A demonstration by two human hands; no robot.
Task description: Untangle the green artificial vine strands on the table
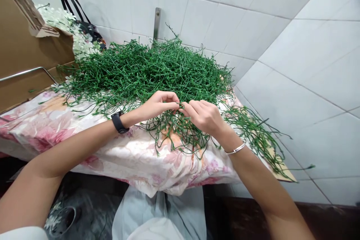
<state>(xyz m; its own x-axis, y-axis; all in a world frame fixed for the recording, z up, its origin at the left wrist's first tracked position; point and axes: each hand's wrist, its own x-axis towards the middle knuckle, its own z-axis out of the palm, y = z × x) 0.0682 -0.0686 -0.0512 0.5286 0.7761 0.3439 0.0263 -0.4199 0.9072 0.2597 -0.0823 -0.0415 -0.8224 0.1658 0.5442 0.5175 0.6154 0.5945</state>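
Over the near half of the flowered cloth [120, 157], left hand [156, 104] and right hand [204, 117] come together, fingertips nearly touching. Each is closed in a small pinch, and between them sits a bit of green stem [181, 105]; how firmly it is held I cannot tell. Loose stems [171, 133] lie just below, stopping short of the cloth's near edge. On the far side, a big green pile [157, 67] reaches close to the tiled wall [174, 11]. To the left, a strip of cloth shows before the cardboard box [45, 54]; to the right, a smaller bunch [250, 129] pokes past the table edge.
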